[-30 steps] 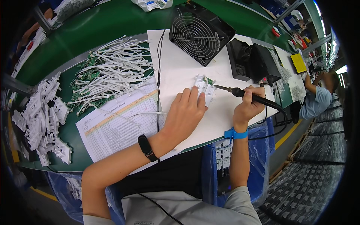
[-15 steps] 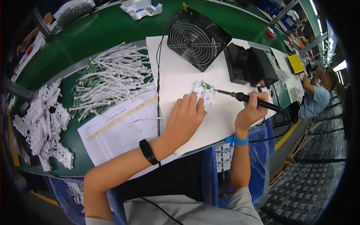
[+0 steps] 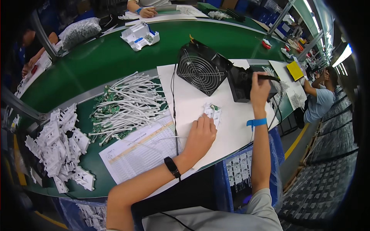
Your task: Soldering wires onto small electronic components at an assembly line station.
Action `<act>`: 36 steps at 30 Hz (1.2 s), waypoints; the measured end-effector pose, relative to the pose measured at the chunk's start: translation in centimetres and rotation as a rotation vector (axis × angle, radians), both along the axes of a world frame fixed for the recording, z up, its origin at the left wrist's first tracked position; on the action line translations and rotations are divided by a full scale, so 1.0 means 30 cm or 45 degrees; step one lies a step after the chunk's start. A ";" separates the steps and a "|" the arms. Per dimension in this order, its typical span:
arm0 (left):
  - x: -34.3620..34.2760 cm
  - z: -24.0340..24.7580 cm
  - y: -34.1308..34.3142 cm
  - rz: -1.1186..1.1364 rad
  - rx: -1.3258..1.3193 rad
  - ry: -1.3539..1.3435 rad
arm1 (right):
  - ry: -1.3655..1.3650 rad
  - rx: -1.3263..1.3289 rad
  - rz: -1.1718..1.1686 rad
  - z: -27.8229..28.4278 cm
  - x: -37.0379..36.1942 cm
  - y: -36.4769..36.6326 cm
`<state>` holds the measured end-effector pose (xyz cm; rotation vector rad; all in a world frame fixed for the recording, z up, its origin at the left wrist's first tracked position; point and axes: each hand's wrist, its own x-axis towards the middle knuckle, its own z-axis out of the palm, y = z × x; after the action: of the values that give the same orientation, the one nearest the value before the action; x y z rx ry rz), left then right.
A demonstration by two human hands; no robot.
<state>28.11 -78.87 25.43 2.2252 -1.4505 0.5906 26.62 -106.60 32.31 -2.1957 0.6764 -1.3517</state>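
Note:
My left hand [image 3: 200,138] pinches the near end of a small white plastic housing [image 3: 217,114] on the white work sheet [image 3: 227,127]. A little green circuit board [image 3: 214,107] sits at the housing's far end. A thin white cable [image 3: 169,138] runs leftward from beneath that hand. My right hand [image 3: 260,92], with a blue strap at its wrist, is closed round the black handle of a soldering iron [image 3: 269,77]. The iron is at the black soldering iron stand [image 3: 239,85]; its tip is hidden there.
A black fan [image 3: 202,69] stands behind the housing. White cables with green boards [image 3: 127,104] lie in a heap to the left, above a printed sheet [image 3: 135,154]. Farther left are piled white plastic parts [image 3: 58,146]. A green conveyor belt [image 3: 104,50] passes behind; co-workers sit around.
My right hand has carried the soldering iron from beside the circuit board, away and up to the stand. My left hand still holds the housing. The head view has shifted.

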 end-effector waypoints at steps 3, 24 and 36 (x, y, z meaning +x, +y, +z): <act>0.003 0.009 -0.003 -0.012 -0.005 0.053 | -0.116 0.324 0.112 -0.104 0.045 -0.017; 0.004 0.370 0.186 -0.189 -0.211 0.719 | -0.219 0.287 0.035 -0.187 -0.114 0.126; 1.049 0.356 0.762 1.050 -0.007 0.694 | -0.203 0.479 0.396 -0.039 -0.226 0.334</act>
<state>59.58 -56.00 36.11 2.6443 -0.2396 0.1692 19.84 -96.57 31.13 -1.7860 0.4616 -1.1204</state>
